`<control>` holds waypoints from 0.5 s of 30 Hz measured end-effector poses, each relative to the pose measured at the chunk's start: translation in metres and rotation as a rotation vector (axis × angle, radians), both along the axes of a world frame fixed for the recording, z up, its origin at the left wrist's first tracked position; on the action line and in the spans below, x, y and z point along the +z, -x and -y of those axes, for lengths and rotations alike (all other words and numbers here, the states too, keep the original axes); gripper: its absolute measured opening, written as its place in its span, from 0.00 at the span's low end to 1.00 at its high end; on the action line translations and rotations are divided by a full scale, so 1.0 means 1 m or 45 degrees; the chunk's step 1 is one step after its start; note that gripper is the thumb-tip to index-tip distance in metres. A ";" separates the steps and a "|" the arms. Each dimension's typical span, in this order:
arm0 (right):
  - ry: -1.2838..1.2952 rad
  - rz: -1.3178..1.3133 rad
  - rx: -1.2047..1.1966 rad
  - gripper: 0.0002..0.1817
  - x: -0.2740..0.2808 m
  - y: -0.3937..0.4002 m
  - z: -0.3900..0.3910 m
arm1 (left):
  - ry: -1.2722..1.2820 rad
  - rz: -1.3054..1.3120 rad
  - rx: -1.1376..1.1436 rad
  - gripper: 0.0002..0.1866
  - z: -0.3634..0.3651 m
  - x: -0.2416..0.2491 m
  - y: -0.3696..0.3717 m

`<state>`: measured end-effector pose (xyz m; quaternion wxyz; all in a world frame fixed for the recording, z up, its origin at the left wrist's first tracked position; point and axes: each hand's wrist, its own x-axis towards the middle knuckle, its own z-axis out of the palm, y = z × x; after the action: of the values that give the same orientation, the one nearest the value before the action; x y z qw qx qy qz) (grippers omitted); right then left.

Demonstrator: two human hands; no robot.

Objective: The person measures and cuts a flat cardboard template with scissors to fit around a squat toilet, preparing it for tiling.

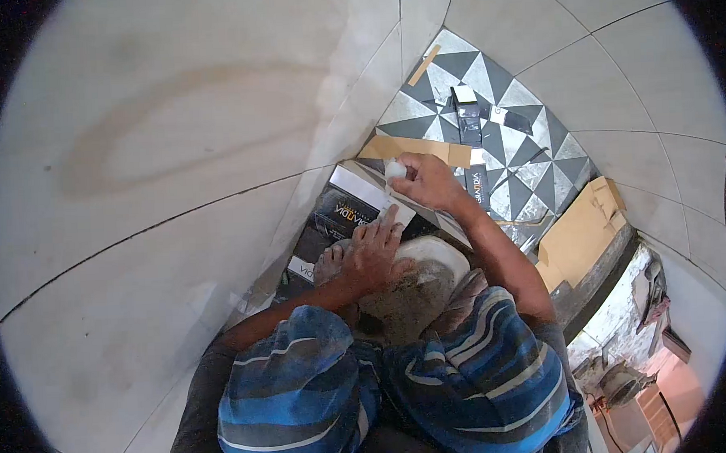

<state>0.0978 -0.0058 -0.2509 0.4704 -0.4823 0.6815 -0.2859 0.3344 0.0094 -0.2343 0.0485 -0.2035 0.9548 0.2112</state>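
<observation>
The person crouched over a patterned tile floor [489, 140] between pale tiled walls [173, 154], both arms in blue striped sleeves [305, 375] reaching forward. The right hand [432, 181] was raised a little ahead of the left, its grip closed around a small white lump [394, 169] pinched between thumb and fingertips, just above the edge of a white tile piece [370, 195]. The left hand [372, 254] lay flat with fingers spread, its grip open and holding nothing, pressing down on the rim of a round white bowl [441, 251] and the grey, dusty material in it; whether the fingertips also touched the white tile piece could not be told. The bowl sat just in front of the person's knees, its inside filled with a grey-brown mix [411, 297]. Under and beside the hands lay dark printed boxes [342, 215], one with pale lettering, and another narrow dark box [479, 185] stood just beyond the right wrist. Strips of brown cardboard [412, 149] lay across the floor past the right hand, and a larger folded cardboard sheet [582, 225] rested well to the right, near a rough step edge.
</observation>
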 end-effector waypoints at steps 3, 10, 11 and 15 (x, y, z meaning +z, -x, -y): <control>0.019 0.019 0.045 0.20 -0.004 -0.002 0.000 | 0.040 0.044 -0.033 0.40 0.001 0.001 0.000; 0.176 -0.042 0.160 0.16 -0.002 -0.008 -0.002 | 0.007 0.062 -0.022 0.39 0.000 -0.002 0.000; 0.203 -0.083 0.145 0.16 -0.003 -0.009 -0.003 | 0.009 0.036 -0.016 0.39 0.000 -0.002 0.000; 0.232 -0.159 0.180 0.16 -0.005 -0.011 -0.001 | -0.052 0.032 -0.002 0.38 0.002 0.005 0.002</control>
<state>0.1086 -0.0045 -0.2557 0.4002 -0.5866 0.6450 -0.2823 0.3322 0.0069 -0.2292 0.0650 -0.2042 0.9498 0.2280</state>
